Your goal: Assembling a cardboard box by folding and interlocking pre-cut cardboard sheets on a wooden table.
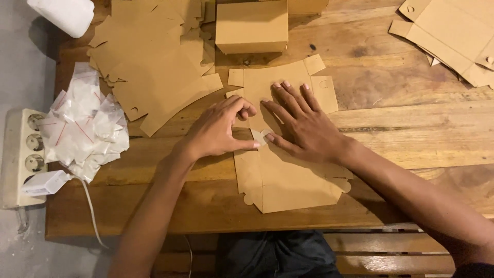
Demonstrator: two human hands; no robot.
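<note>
A flat brown cardboard box blank (280, 177) lies on the wooden table (401, 118) in front of me. My right hand (303, 123) presses flat on its middle, fingers spread. My left hand (218, 131) pinches a small cardboard tab (258, 137) of the blank between thumb and forefinger, right beside my right thumb.
A stack of flat cardboard blanks (154, 67) lies at the back left, a folded cardboard box (251, 25) at the back centre, more blanks (453, 36) at the back right. Small clear plastic bags (85, 123) are piled at the left, by a power strip (20, 154) with a white plug (45, 183).
</note>
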